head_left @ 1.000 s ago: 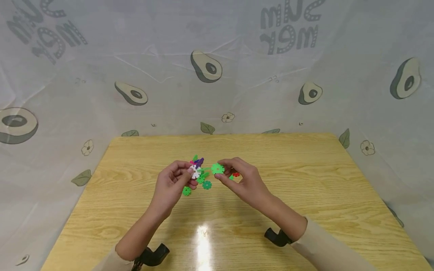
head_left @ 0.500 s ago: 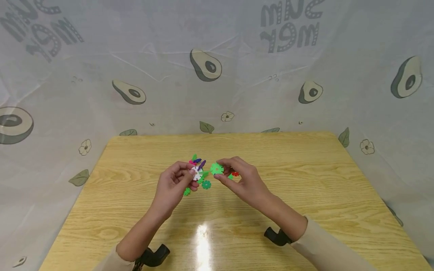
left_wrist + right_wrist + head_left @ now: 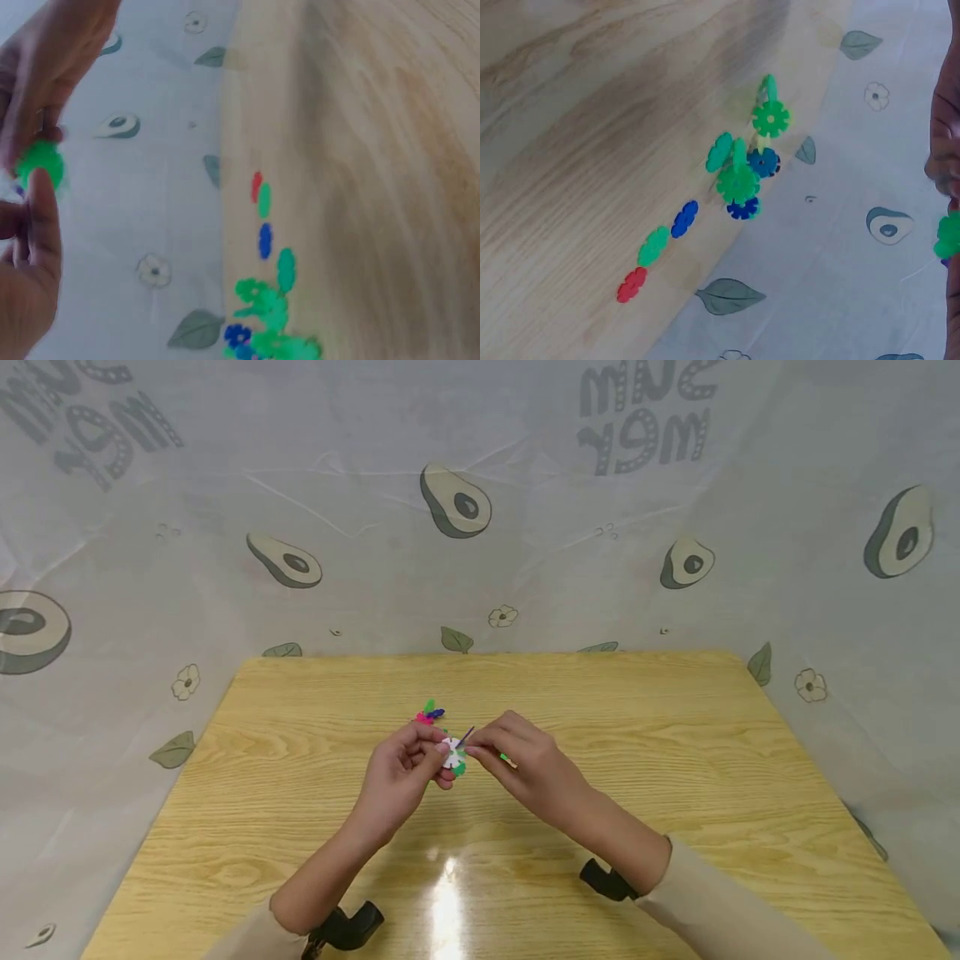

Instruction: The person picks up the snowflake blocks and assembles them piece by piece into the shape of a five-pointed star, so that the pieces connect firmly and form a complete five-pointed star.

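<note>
1. The white disc [image 3: 452,753] is being held above the table [image 3: 637,860] by the left hand [image 3: 401,768]; its left rim is being pinched between thumb and fingers, presumably so that the notches opposite are being left free.
2. A green disc [image 3: 41,159] is being pinched by the fingertips of the right hand [image 3: 532,764], close against the right side of the white disc (whether it is being seated in a notch cannot be told).
3. A purple disc [image 3: 466,737] is being presented edge-on at the upper right of the white disc, probably being supported by one of its notches.
4. A red disc [image 3: 631,285], a light-green disc [image 3: 654,246] and a blue disc [image 3: 685,219] are being kept in a row, lower than the white disc, perhaps for easy reach.
5. A green cluster [image 3: 737,184] is also being borne by the table, below the white disc; some pieces are being propped on edge, seemingly by interlocking.
6. Thin moulded plastic is being suggested by the discs: round, notched, centrally holed. Wood grain is being shown around the white disc; a creased cloth backdrop [image 3: 360,502] is being hung beyond it.
</note>
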Available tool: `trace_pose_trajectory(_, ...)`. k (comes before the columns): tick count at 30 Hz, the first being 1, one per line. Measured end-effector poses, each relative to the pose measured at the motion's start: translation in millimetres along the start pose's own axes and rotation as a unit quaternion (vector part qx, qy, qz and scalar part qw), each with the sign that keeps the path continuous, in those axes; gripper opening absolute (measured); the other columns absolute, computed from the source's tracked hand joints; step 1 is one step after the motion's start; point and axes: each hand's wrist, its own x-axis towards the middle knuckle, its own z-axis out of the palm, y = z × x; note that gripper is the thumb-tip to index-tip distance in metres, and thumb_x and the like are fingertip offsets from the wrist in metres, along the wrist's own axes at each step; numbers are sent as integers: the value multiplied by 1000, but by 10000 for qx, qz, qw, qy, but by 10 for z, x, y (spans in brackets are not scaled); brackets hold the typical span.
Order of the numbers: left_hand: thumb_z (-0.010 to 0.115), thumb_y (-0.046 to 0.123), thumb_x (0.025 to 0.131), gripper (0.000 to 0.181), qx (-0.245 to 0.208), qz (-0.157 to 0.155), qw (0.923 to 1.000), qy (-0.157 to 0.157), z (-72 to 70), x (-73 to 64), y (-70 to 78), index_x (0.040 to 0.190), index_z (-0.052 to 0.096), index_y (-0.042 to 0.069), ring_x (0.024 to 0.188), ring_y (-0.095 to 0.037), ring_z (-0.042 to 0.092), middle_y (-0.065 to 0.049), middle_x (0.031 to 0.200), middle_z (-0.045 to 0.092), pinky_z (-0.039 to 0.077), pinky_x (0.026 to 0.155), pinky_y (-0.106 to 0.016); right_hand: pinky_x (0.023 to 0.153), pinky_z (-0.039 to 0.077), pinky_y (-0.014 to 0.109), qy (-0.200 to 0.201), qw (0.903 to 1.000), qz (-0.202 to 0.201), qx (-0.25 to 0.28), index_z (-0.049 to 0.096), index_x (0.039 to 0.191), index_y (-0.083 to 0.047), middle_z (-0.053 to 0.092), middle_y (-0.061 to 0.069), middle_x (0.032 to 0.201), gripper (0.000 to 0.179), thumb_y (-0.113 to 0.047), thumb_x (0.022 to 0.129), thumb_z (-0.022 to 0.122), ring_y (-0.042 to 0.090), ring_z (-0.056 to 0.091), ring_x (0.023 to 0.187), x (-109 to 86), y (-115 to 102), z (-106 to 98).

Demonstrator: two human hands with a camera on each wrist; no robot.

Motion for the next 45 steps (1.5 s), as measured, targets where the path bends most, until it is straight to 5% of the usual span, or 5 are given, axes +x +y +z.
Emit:
trace_pose_trajectory(9, 54, 1, 107, 19, -447, -110, 9989, 98, 85, 38, 101, 122, 54, -11, 78, -12, 74, 1, 89, 67, 66, 75, -27, 76, 67, 31, 652, 9753, 1215, 1726, 73, 111, 4, 74, 18, 101, 14, 4, 98, 67, 27, 74, 83, 57, 38, -10)
trace_pose_trajectory(16, 54, -1, 107, 18, -473, -110, 9987, 155, 102, 52, 122, 121, 55, -12, 77, -11, 73, 0, 89, 66, 66, 75, -26, 86, 65, 25, -120, 9447, 1687, 2808, 71, 121, 6, 69, 24, 115, 21, -2, 104, 62, 6, 68, 96, 56, 84, -141)
trace_pose_trajectory(21, 53, -1, 107, 18, -497, -126, 9986, 132, 102, 57, 133, 121, 54, -12, 76, -9, 73, 0, 89, 66, 66, 75, -26, 87, 64, 24, -640, 9358, 1653, 3049, 71, 122, 3, 67, 21, 116, 21, 0, 103, 63, 10, 67, 100, 73, 118, -218)
trace_pose_trajectory(36, 53, 0, 107, 20, -438, -183, 9988, 156, 75, 58, 127, 124, 54, -11, 78, -9, 74, 1, 89, 66, 65, 76, -25, 79, 62, 25, -424, 9566, 1798, 2252, 73, 114, -4, 71, 13, 109, 14, -6, 103, 65, 14, 67, 92, 36, 127, -231)
trace_pose_trajectory(45, 53, 0, 107, 20, -411, -163, 9988, 201, 71, 52, 137, 124, 54, -11, 77, -8, 74, 1, 88, 67, 65, 75, -25, 77, 65, 27, -208, 9664, 1737, 1881, 67, 131, -1, 74, 16, 100, 29, -1, 103, 63, 4, 71, 85, 35, 86, -225)
